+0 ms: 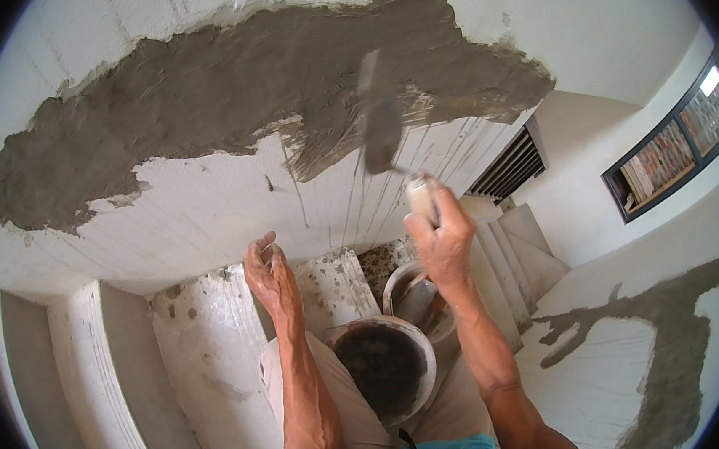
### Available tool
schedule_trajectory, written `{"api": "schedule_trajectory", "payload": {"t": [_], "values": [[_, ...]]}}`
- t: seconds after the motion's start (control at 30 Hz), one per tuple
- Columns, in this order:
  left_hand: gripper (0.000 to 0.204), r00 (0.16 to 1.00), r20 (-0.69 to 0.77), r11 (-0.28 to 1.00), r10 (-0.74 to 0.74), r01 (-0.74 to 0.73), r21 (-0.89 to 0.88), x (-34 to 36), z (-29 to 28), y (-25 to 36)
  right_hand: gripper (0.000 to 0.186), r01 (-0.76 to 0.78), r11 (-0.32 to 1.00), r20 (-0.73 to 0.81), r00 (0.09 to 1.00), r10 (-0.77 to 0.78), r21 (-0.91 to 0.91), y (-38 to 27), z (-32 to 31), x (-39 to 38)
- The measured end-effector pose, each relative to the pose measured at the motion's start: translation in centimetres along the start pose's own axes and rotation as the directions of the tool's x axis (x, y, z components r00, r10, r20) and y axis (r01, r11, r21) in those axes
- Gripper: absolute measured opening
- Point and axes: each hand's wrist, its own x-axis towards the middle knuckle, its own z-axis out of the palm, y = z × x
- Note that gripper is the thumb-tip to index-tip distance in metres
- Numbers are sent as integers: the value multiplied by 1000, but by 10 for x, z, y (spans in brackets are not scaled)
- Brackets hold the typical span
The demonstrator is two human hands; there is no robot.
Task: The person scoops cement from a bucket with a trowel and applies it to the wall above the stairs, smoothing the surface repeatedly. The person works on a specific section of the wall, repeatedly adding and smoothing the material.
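Gripping blurred trowel [382, 135] toward 12 o'clock in curled right hand [445, 235]; curling left hand [273, 275] loosely at 8, cannot tell if pinching anything; judging mostly done, with mortar [218, 87] spread on wall [218, 196] from 9 to 1; seemingly left: streaky patch [418, 105] near 1, ragged lower edge [200, 151]

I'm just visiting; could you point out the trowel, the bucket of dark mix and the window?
Trowel [383, 133]: head view, on its motion-blurred blade.
Bucket of dark mix [431, 372]: head view, on its rim's right side.
Window [672, 148]: head view, on its left pane.
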Motion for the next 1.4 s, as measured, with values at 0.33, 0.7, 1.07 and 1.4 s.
{"api": "schedule_trajectory", "payload": {"t": [0.33, 0.7, 1.07, 1.4], "values": [[24, 1000, -14, 1000, 27, -27, 6, 2, 2, -3, 46, -131, 983, -128, 985, 115, -126, 17, -1, 22], [23, 999, -22, 1000, 31, -31, 6, 3, 0, -8, 45, -203, 979, -111, 974, 198, -36, 13, -10, 17], [24, 999, -16, 999, 32, -32, -22, 2, 2, -9, 49, 32, 990, 47, 999, -25, -140, -2, -11, 0], [25, 1000, -11, 1000, 25, -25, 17, 1, 1, -3, 48, -241, 968, -146, 962, 229, -71, 30, -14, 21]]}}
